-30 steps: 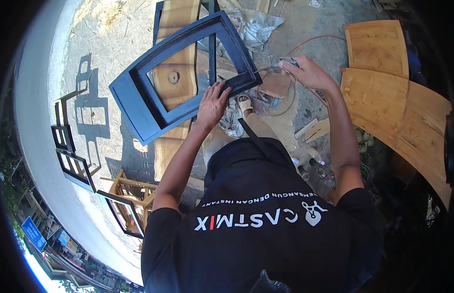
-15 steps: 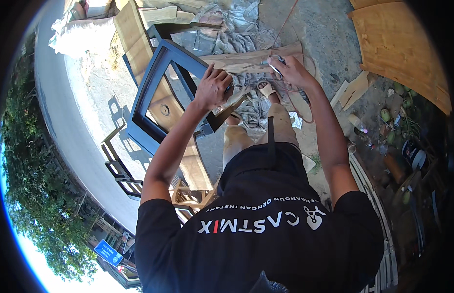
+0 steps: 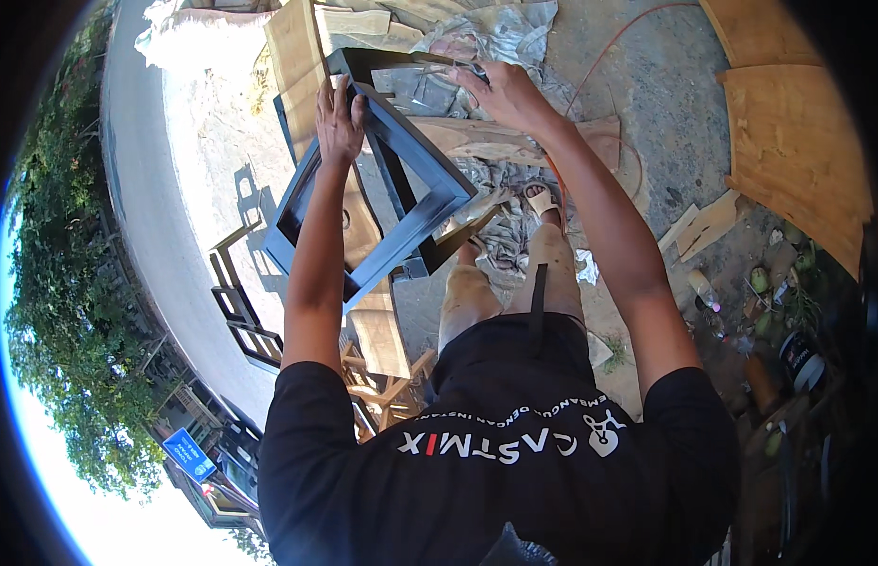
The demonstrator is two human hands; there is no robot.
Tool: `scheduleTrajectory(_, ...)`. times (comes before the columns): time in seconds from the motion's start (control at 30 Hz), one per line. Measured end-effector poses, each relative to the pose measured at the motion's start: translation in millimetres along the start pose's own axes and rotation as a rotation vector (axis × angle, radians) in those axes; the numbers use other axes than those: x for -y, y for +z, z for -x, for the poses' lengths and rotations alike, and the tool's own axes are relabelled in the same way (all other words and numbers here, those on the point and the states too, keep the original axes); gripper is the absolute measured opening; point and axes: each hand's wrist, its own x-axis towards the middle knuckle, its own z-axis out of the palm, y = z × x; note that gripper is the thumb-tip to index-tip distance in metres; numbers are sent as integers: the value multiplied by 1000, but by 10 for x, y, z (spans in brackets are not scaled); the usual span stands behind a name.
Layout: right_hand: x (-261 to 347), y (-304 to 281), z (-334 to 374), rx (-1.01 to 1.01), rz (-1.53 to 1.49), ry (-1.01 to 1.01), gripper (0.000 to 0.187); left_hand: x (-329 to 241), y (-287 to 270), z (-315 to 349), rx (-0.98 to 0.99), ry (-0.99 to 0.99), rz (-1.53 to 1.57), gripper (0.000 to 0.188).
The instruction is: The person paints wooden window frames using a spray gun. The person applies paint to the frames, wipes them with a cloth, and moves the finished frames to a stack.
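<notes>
A dark-painted wooden chair frame [image 3: 406, 236] stands tilted on a long wooden plank in front of me. My left hand [image 3: 340, 127] grips its far rail, the fingers bent over the edge. Out beyond the frame, my right hand [image 3: 503, 96] is closed round what looks like a spray gun [image 3: 473, 72], mostly hidden by the fingers. The tool is beside the end of a dark leg [image 3: 401, 58] that sticks out from the frame's far side. An orange-red hose [image 3: 560, 184] shows under my right forearm.
The plank [image 3: 297, 66] runs beneath the frame. Crumpled sheets [image 3: 514, 33] and boards [image 3: 486, 140] cover the ground ahead. More dark frames [image 3: 241, 316] stand at left beside the road. Curved wooden panels [image 3: 788, 123] are at far right, with a bucket [image 3: 802, 361] and litter nearer.
The chair frame has turned. My left hand has shifted from its right side to the far rail. My right hand has moved left and farther out, towards the dark leg.
</notes>
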Motion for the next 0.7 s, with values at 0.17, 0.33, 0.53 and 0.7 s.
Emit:
scheduleTrajectory(0.17, 478, 268, 372, 19, 237, -72, 41, -274, -145, 1052, 38, -119, 51, 59)
scheduleTrajectory(0.33, 669, -118, 687, 271, 51, 174, 37, -686, -905, 2224, 456, -135, 196, 71)
scheduleTrajectory(0.53, 394, -344, 791, 34, -55, 400, 41, -445, -689, 2762, 435, -239, 76, 86)
scheduleTrajectory(0.7, 367, -347, 970, -12, -25, 523, 45, -490, -713, 2697, 430, -179, 21, 81)
